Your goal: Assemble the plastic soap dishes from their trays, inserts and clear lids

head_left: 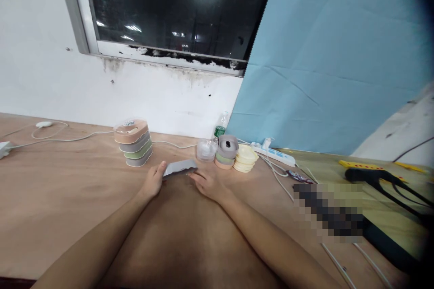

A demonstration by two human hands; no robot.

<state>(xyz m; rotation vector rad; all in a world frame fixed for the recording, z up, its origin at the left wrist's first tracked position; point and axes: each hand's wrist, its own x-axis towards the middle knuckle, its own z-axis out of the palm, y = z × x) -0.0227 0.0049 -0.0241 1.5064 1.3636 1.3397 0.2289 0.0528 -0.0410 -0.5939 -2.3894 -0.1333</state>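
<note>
My left hand (154,181) is closed round the left end of a grey, shallow plastic piece (179,166) with a wavy edge, the thumb on top. At its right end, the fingers of my right hand (209,185) pinch the edge. Whether it is a lid or a tray cannot be made out. To the left stands a stack of wavy-edged boxes (137,146) in peach, grey and green. Beyond my right hand are clear round pieces (206,150), a short stack of grey, green and peach cups (226,151) and a stack of pale yellow cups (245,159).
A plastic bottle (221,125) with a green label stands by the wall. White cables run along the wooden table (61,189) to a power strip (276,153). At right lie a yellow strip (371,169), a black-handled object (369,176) and a pixelated dark item (328,212).
</note>
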